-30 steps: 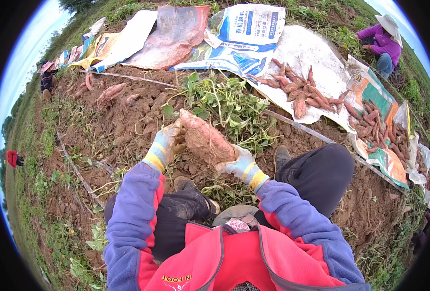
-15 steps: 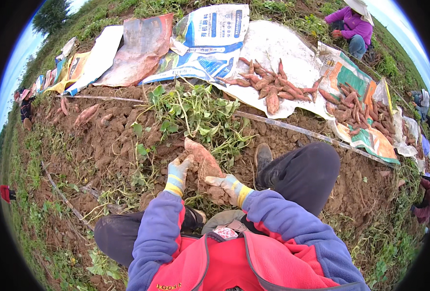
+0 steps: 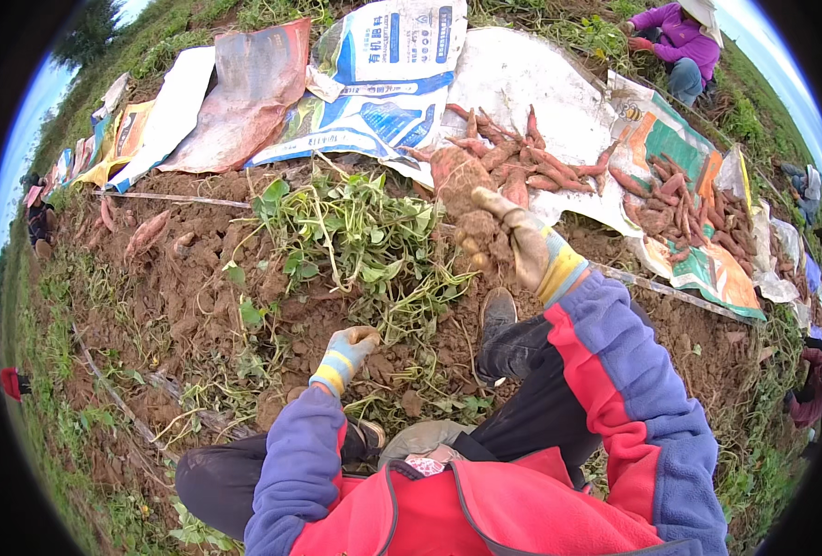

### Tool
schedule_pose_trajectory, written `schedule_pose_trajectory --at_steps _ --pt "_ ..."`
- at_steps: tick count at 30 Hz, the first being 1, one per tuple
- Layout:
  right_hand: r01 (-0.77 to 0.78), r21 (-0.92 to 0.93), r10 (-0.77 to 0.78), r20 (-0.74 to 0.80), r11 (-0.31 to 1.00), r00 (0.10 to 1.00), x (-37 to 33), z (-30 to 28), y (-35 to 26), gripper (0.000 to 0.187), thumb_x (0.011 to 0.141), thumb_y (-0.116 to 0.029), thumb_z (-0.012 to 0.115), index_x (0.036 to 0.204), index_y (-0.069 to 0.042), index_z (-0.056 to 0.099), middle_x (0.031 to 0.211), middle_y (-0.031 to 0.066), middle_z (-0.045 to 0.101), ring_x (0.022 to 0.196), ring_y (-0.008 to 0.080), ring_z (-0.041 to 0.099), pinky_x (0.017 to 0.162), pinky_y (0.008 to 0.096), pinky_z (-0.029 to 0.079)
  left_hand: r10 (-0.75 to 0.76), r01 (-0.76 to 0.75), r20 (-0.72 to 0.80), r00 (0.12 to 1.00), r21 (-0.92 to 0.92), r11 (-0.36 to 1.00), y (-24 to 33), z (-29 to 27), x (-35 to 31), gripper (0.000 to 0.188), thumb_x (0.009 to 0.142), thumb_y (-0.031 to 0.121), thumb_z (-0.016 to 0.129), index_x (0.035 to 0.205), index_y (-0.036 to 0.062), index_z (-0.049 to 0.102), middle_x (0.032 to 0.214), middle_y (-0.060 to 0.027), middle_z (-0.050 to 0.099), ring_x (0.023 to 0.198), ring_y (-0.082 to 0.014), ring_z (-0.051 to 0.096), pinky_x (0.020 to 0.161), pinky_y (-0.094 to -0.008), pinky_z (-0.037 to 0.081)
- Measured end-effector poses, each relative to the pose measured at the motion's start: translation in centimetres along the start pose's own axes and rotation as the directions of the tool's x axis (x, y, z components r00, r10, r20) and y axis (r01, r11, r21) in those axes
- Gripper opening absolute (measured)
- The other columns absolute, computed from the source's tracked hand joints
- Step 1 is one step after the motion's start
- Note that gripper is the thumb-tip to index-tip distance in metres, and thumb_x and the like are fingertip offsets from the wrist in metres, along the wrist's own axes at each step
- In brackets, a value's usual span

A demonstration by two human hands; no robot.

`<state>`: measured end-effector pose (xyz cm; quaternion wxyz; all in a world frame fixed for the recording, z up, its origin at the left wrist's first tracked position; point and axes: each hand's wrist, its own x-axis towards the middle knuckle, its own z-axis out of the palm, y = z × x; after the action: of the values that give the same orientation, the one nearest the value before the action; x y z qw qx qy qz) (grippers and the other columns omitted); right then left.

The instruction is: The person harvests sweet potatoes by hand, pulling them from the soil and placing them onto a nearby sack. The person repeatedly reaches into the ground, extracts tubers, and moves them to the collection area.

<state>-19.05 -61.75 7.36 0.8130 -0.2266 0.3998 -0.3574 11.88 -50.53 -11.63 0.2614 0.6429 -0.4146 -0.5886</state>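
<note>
Gloved and stretched forward, my right hand (image 3: 520, 243) grips a large, soil-covered sweet potato (image 3: 457, 176), with crumbly brown earth clinging beside the fingers. It is held up at the near edge of a white sheet (image 3: 513, 83), in front of a pile of reddish sweet potatoes (image 3: 550, 167) lying there. My left hand (image 3: 348, 357), in a glove with a yellow-striped cuff, hovers low over the dug soil, fingers curled in and nothing visible in them. Next to it is a heap of green vines (image 3: 355, 232).
More sweet potatoes (image 3: 675, 218) are heaped on printed sacks to the right. Flattened sacks (image 3: 374, 111) line the far side. A few loose sweet potatoes (image 3: 147, 233) lie on the soil at left. A person in purple (image 3: 675, 42) crouches at the far right. My boot (image 3: 499, 334) rests on the soil.
My left hand has let go of the sweet potato and stays low. My right hand has carried it forward and to the right, up to the sheet's edge.
</note>
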Motion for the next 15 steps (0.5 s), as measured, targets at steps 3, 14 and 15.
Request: schedule_pose_trajectory --at_steps 3,14,15 --pt "0.481 0.217 -0.425 -0.258 0.849 0.867 4.4 -2.9 -4.5 0.042 0.099 -0.043 0.043 0.123 -0.008 0.046 0.123 0.0129 0.054 0.108 0.0299 0.058 0.09 0.0503 0.051 -0.084 0.08 0.077 0.994 0.044 0.996 1.7 1.6 1.2 0.029 0.089 0.012 0.061 0.116 -0.0005 0.062 0.095 -0.0026 0.067 0.08 -0.01 0.063 0.069 -0.0227 0.047" --pt "-0.293 -0.865 -0.555 -0.489 0.407 0.673 24.4 -10.1 15.9 0.028 0.086 -0.015 0.053 0.109 0.002 0.056 0.111 0.022 0.059 0.101 0.0384 0.06 0.087 0.038 0.048 -0.151 0.158 -0.062 0.987 0.117 0.981 2.0 0.0 2.7 0.033 0.085 0.016 0.063 0.113 -0.0009 0.064 0.086 -0.0008 0.067 0.064 -0.0068 0.052 0.058 -0.0222 0.042" --pt "-0.248 -0.845 -0.583 -0.512 0.474 0.631 25.8 -10.9 16.9 0.024 0.087 -0.016 0.052 0.102 0.001 0.059 0.109 0.0225 0.06 0.101 0.0414 0.058 0.087 0.0401 0.047 -0.119 0.128 -0.082 0.99 0.113 0.985 0.7 -0.3 3.0 0.032 0.085 0.016 0.062 0.112 0.0 0.064 0.085 0.0001 0.066 0.061 -0.006 0.05 0.055 -0.0219 0.041"
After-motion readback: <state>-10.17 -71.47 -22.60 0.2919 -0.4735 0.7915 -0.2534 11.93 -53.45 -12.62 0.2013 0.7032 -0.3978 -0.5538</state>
